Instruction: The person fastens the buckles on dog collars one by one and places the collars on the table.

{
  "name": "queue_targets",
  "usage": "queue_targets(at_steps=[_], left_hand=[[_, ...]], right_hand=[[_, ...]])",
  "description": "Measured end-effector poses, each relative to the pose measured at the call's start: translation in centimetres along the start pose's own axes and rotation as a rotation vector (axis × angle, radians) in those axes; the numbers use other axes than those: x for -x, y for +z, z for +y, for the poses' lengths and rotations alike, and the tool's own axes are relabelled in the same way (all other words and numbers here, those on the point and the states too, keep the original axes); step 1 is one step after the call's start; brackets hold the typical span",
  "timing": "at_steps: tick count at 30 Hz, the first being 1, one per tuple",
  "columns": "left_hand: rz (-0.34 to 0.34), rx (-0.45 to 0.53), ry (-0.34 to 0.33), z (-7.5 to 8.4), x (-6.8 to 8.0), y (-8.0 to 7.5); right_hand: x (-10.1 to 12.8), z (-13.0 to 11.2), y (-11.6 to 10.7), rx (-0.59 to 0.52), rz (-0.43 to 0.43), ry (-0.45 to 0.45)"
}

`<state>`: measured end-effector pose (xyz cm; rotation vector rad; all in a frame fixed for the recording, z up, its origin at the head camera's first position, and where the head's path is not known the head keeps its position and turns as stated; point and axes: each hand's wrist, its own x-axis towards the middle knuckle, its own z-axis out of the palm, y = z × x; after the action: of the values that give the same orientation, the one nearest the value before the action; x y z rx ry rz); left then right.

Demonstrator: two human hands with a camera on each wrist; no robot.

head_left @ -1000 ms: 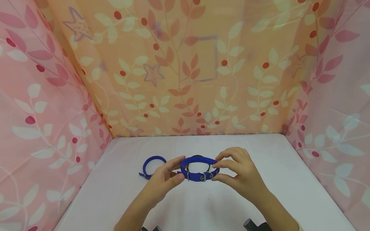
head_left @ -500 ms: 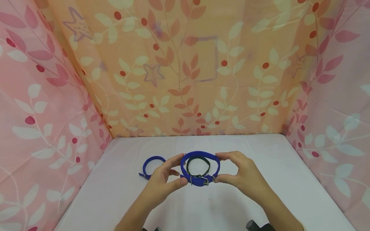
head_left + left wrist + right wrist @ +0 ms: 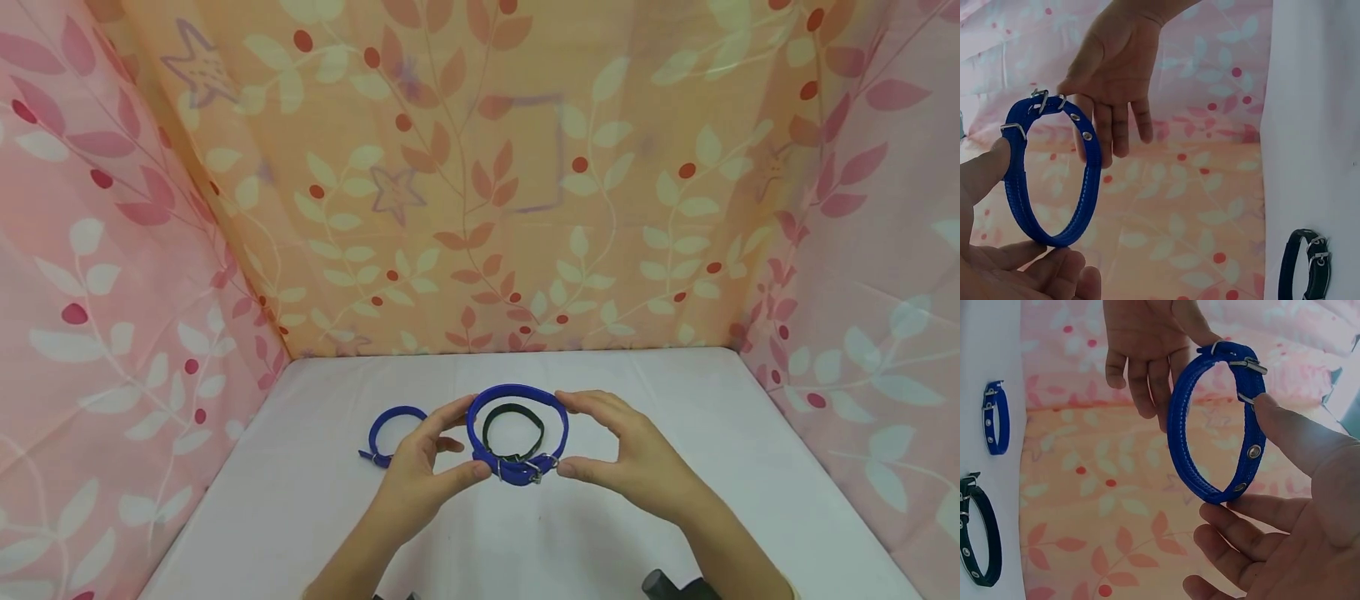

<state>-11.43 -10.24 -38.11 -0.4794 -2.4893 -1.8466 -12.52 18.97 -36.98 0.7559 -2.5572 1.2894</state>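
A large blue collar (image 3: 517,390), buckled into a ring, is held upright above the white table (image 3: 697,417). My left hand (image 3: 472,439) pinches its left side between thumb and fingers. My right hand (image 3: 564,435) pinches its right side the same way. The metal buckle (image 3: 525,471) sits at the bottom of the ring. In the left wrist view the blue collar (image 3: 1088,181) hangs between my left thumb (image 3: 982,172) and the right hand (image 3: 1113,69). The right wrist view shows the blue collar (image 3: 1179,437) against my right thumb (image 3: 1291,437).
A black collar (image 3: 512,409) lies on the table behind the ring and shows through it. A smaller blue collar (image 3: 390,414) lies to the left. Leaf-patterned fabric walls (image 3: 480,208) close in the back and both sides. A dark object (image 3: 667,583) sits at the near edge.
Both hands have tipped the blue collar from nearly edge-on to facing the head camera and lifted it slightly. The black collar now shows through the ring.
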Motion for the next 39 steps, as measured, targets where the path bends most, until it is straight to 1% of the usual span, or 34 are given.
queue_targets(at_steps=[5,9,11,14,19,28,34,39], left_hand=[[0.005,-0.021,0.031,-0.3,0.1,0.3],[0.011,-0.061,0.065,-0.6,-0.1,0.5],[0.016,-0.073,0.069,-0.7,-0.2,0.6],[0.022,-0.077,0.075,-1.0,-0.5,0.7],[0.024,-0.059,0.053,-1.7,-1.0,1.3],[0.027,-0.018,0.045,-3.3,-2.7,3.1],[0.017,0.008,0.021,-4.3,-4.0,5.2],[0.024,0.006,-0.011,-5.1,-4.5,6.8]], right_hand=[[0.1,0.3,-0.4,0.0,-0.013,-0.031],[0.0,0.5,-0.8,-0.01,-0.023,-0.021],[-0.1,0.7,-0.9,-0.023,-0.027,-0.006],[-0.3,0.9,-1.0,-0.034,-0.026,-0.013],[-0.5,1.7,-1.0,-0.023,-0.024,-0.011],[-0.5,4.3,-1.3,-0.028,-0.015,0.071],[-0.1,6.4,-1.7,-0.033,0.032,0.103],[0.6,8.2,-2.0,-0.023,0.053,0.126]])
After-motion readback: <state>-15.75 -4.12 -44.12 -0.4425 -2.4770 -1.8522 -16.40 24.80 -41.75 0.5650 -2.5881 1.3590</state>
